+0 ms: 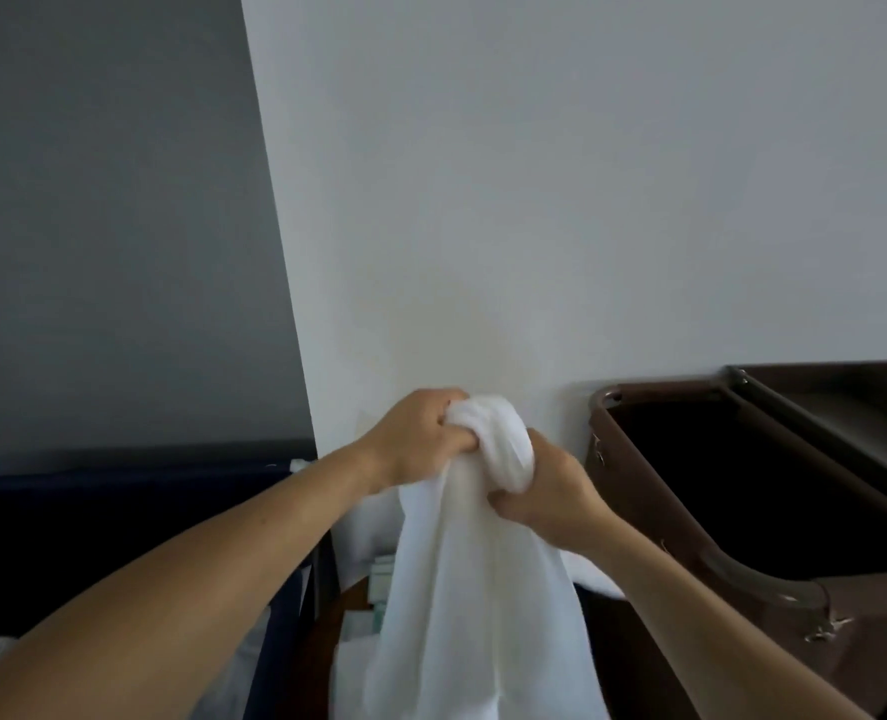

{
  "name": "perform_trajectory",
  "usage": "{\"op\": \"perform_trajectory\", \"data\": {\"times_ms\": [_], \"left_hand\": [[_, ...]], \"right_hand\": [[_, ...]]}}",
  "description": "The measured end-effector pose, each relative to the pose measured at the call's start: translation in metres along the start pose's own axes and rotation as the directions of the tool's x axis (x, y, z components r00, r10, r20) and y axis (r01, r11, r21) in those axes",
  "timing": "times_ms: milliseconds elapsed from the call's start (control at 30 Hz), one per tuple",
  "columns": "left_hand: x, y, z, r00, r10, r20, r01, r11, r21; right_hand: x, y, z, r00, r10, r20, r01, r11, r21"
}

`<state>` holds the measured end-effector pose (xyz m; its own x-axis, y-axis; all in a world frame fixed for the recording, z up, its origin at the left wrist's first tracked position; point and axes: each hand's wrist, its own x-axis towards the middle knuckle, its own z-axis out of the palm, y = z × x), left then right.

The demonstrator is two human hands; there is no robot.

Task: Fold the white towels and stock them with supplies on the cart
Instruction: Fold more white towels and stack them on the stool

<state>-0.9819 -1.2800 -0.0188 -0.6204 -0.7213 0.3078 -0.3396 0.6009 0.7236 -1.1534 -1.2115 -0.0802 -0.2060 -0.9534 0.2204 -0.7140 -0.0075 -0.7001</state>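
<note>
A pale white wall (pixel 534 200) fills most of the head view. It meets a darker grey wall (pixel 108 226) along a slanting corner edge on the left. Below the grey wall sits a dark navy fabric bin (pixel 119 511). At the right stands the brown cart (pixel 857 631), with a dark open compartment, a curved grey metal rail (pixel 758 579) along its near edge and a flat upper shelf (pixel 846 407) at the far right. Both bare forearms reach in from the bottom corners and meet in front of the wall at the centre of the frame. The left hand (pixel 415 439) grips the bunched top of a white towel (pixel 462 589), its fingers (pixel 454 441) curled into the cloth. The right hand (pixel 550 485) sits just beside and slightly lower, its fingers (pixel 509 498) closed round the same gathered bundle. From the two hands the towel hangs down in long loose folds to the bottom edge of the frame, between the navy bin and the cart and in front of both. Behind its left edge are some small pale green items (pixel 381 579), too blurred to identify.
</note>
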Motion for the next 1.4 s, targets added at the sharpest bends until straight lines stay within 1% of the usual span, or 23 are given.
{"op": "perform_trajectory", "data": {"times_ms": [133, 200, 267, 333, 400, 433, 467, 533, 567, 633, 667, 700, 733, 767, 800, 867, 933, 1033, 1133, 1167, 1233, 1300, 1400], "left_hand": [[0.017, 0.044, -0.014, 0.972, 0.009, -0.233, -0.093, 0.931, -0.352], [0.027, 0.056, -0.031, 0.914, -0.094, -0.396, -0.148, 0.829, -0.539], [0.034, 0.06, -0.049, 0.894, -0.171, -0.415, -0.201, 0.673, -0.711], [0.038, 0.056, -0.062, 0.885, -0.203, -0.418, -0.246, 0.558, -0.793], [0.041, 0.041, -0.068, 0.847, -0.225, -0.481, -0.295, 0.554, -0.779], [0.042, 0.032, -0.067, 0.844, -0.242, -0.479, -0.274, 0.572, -0.773], [0.04, 0.019, -0.064, 0.855, -0.267, -0.444, -0.216, 0.595, -0.774], [0.027, -0.015, -0.048, 0.887, -0.325, -0.328, -0.012, 0.694, -0.72], [0.015, -0.039, -0.039, 0.89, -0.378, -0.255, 0.159, 0.782, -0.603], [-0.012, -0.08, -0.021, 0.871, -0.489, 0.044, 0.491, 0.869, -0.067], [-0.025, -0.089, -0.011, 0.797, -0.546, 0.258, 0.497, 0.836, 0.233], [-0.035, -0.093, 0.0, 0.702, -0.577, 0.417, 0.417, 0.808, 0.416], [-0.039, -0.092, 0.012, 0.665, -0.558, 0.496, 0.347, 0.819, 0.456], [-0.04, -0.084, 0.024, 0.712, -0.483, 0.51, 0.293, 0.864, 0.409], [-0.039, -0.074, 0.037, 0.799, -0.372, 0.473, 0.222, 0.913, 0.342], [-0.034, -0.052, 0.054, 0.927, -0.159, 0.34, 0.071, 0.964, 0.257], [-0.029, -0.042, 0.052, 0.973, -0.109, 0.206, 0.066, 0.977, 0.205], [-0.029, -0.037, 0.027, 0.984, -0.146, 0.101, 0.15, 0.988, -0.032], [-0.034, -0.031, 0.001, 0.98, -0.191, 0.051, 0.198, 0.926, -0.321], [-0.036, -0.031, -0.004, 0.972, -0.221, 0.08, 0.235, 0.91, -0.343], [-0.04, -0.03, -0.003, 0.935, -0.275, 0.223, 0.312, 0.937, -0.157], [-0.041, -0.025, 0.005, 0.899, -0.27, 0.345, 0.276, 0.961, 0.032], [-0.042, -0.012, 0.02, 0.936, -0.177, 0.305, 0.225, 0.966, -0.129]], "right_hand": [[-0.006, 0.013, -0.006, 0.992, 0.043, -0.121, -0.021, 0.984, 0.175], [-0.002, 0.009, -0.024, 0.985, 0.03, -0.171, 0.004, 0.98, 0.198], [0.0, -0.003, -0.049, 0.969, -0.052, -0.241, 0.102, 0.975, 0.198], [0.0, -0.02, -0.074, 0.905, -0.141, -0.401, 0.233, 0.953, 0.191], [0.001, -0.031, -0.091, 0.82, -0.21, -0.533, 0.317, 0.941, 0.117], [0.002, -0.03, -0.094, 0.811, -0.216, -0.543, 0.302, 0.951, 0.072], [0.005, -0.025, -0.094, 0.841, -0.198, -0.503, 0.239, 0.971, 0.018], [0.008, -0.003, -0.084, 0.951, -0.116, -0.287, 0.068, 0.983, -0.172], [0.007, 0.009, -0.075, 0.982, -0.07, -0.174, 0.023, 0.965, -0.261], [0.001, 0.024, -0.06, 0.996, -0.044, -0.079, 0.017, 0.946, -0.323], [-0.001, 0.025, -0.053, 0.995, -0.065, -0.071, 0.041, 0.951, -0.306], [-0.001, 0.024, -0.046, 0.994, -0.098, -0.049, 0.08, 0.956, -0.283], [-0.001, 0.019, -0.038, 0.99, -0.138, -0.003, 0.132, 0.948, -0.29], [-0.001, 0.013, -0.029, 0.982, -0.182, 0.058, 0.191, 0.929, -0.315], [-0.001, 0.006, -0.021, 0.971, -0.214, 0.108, 0.239, 0.907, -0.346], [0.0, -0.005, -0.011, 0.964, -0.237, 0.124, 0.265, 0.909, -0.322], [0.003, -0.003, -0.015, 0.978, -0.19, 0.086, 0.205, 0.951, -0.23], [0.005, 0.014, -0.035, 0.994, -0.053, 0.099, 0.067, 0.987, -0.149], [0.004, 0.021, -0.057, 0.999, 0.032, -0.009, -0.029, 0.974, 0.223], [0.005, 0.017, -0.062, 0.997, 0.041, -0.059, -0.017, 0.931, 0.366], [0.003, 0.001, -0.065, 0.997, -0.014, -0.072, 0.051, 0.842, 0.537], [-0.003, -0.015, -0.056, 0.992, -0.123, 0.001, 0.104, 0.844, 0.525], [-0.008, -0.024, -0.034, 0.985, -0.144, 0.095, 0.099, 0.923, 0.373]]}}
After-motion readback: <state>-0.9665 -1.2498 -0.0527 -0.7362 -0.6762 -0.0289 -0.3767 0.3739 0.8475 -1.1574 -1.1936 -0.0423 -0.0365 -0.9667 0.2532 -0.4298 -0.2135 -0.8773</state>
